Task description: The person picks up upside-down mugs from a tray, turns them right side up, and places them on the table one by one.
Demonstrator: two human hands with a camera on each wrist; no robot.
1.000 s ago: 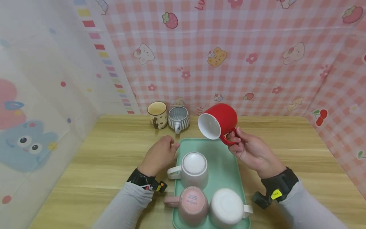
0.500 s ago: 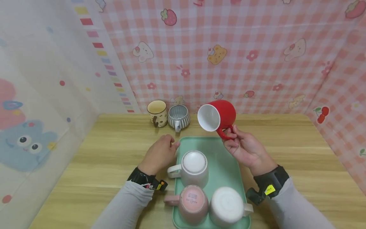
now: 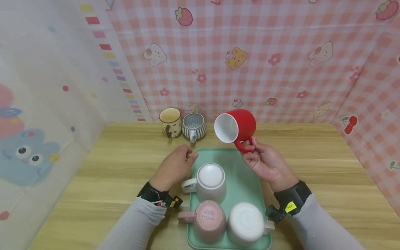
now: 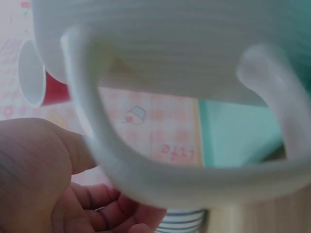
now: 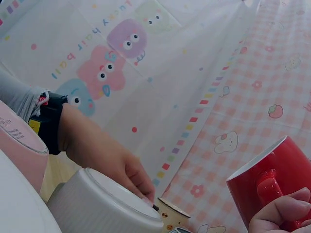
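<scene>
though tilted, red mug [image 3: 247,123] by its handle [image 3: 240,147] in right hand [image 3: 268,164]

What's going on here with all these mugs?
A person's right hand holds a red mug by its handle, off the table, tipped sideways. The left hand, holding nothing, is by the green tray. On the tray, a ribbed mug, a pink mug and a white mug stand upside down. A yellow cup and striped cup stand upright behind.
</scene>
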